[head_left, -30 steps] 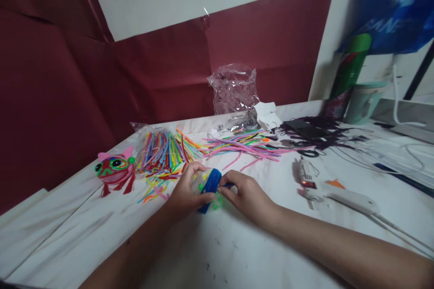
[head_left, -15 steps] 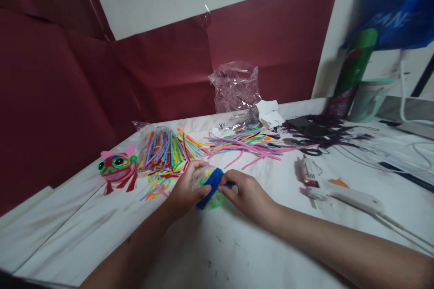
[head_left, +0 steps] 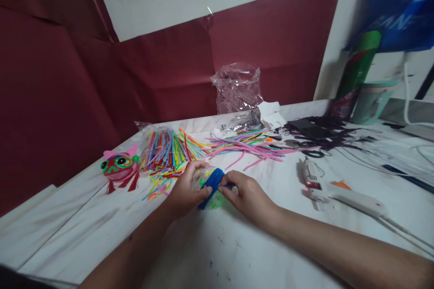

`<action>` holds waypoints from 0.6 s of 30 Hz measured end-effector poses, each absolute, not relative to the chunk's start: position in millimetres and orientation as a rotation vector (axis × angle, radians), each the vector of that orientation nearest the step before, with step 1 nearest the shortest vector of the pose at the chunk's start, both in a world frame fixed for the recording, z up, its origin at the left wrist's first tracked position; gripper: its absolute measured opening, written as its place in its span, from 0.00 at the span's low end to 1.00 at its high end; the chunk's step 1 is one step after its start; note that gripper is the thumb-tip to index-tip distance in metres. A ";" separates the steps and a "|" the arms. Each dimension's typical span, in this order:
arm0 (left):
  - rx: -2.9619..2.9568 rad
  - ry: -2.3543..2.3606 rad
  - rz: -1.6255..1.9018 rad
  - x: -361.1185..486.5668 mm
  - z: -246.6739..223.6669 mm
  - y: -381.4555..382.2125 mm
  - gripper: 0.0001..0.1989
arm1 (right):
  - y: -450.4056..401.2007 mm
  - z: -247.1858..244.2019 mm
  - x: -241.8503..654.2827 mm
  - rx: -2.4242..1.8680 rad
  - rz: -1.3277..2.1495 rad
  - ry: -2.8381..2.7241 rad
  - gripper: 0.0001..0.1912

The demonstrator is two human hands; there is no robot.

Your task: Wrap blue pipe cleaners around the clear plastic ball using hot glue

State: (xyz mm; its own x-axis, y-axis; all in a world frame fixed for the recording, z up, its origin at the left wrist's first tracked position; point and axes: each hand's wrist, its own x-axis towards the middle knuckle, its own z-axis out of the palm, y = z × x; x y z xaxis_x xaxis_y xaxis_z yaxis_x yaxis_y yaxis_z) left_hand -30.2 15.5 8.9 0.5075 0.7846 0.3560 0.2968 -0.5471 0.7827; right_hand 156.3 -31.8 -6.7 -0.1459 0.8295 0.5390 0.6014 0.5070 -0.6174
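Over a tabletop (head_left: 261,257), the left hand (head_left: 188,193) grips a clear rounded piece (head_left: 217,201) wrapped in a blue band (head_left: 214,181), whose edge the right hand (head_left: 247,192) pinches; colourful pipe cleaners (head_left: 166,152) lie beyond, a glue gun (head_left: 357,201) at right

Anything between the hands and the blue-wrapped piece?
Nothing visible: the left hand grips the blue-wrapped piece, and the right hand pinches at its blue band. The glue gun lies apart, off to the right.

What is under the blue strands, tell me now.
A translucent object with yellow and green patches shows on both sides of the blue strands; whatever lies directly beneath them, or behind the left hand, is covered.
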 end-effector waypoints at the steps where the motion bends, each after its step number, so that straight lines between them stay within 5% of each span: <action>1: 2.096 0.886 0.944 -29.7 9.6 14.7 0.25 | -32.0 -7.2 156.1 -1.190 0.320 -1.849 0.06; 18: 2.216 1.027 0.937 -23.4 16.1 9.3 0.26 | -34.2 -8.0 152.2 -1.198 0.320 -1.837 0.07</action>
